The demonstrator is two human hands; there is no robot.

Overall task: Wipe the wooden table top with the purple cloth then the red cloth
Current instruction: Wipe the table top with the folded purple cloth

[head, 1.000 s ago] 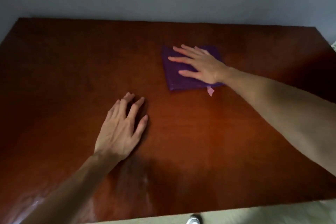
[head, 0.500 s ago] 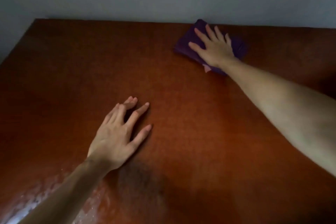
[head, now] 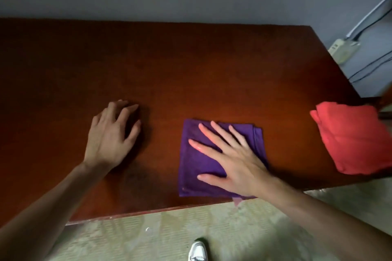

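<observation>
The folded purple cloth (head: 195, 167) lies flat on the dark wooden table top (head: 191, 65), close to its front edge. My right hand (head: 231, 159) presses on the cloth with straight, spread fingers. My left hand (head: 112, 135) rests on the bare wood to the left of the cloth, fingers loosely bent and holding nothing. The folded red cloth (head: 356, 140) sits at the table's right front corner, untouched and partly overhanging the edge.
A grey wall runs behind the table. A white power strip (head: 343, 48) with dark cables lies on the floor past the right edge. Pale green flooring and a white shoe (head: 197, 251) show below the front edge.
My right hand has pulled the purple cloth from the far edge by the wall back to the front edge. The view has tilted down and right, bringing the red cloth into sight. My left hand stays planted.
</observation>
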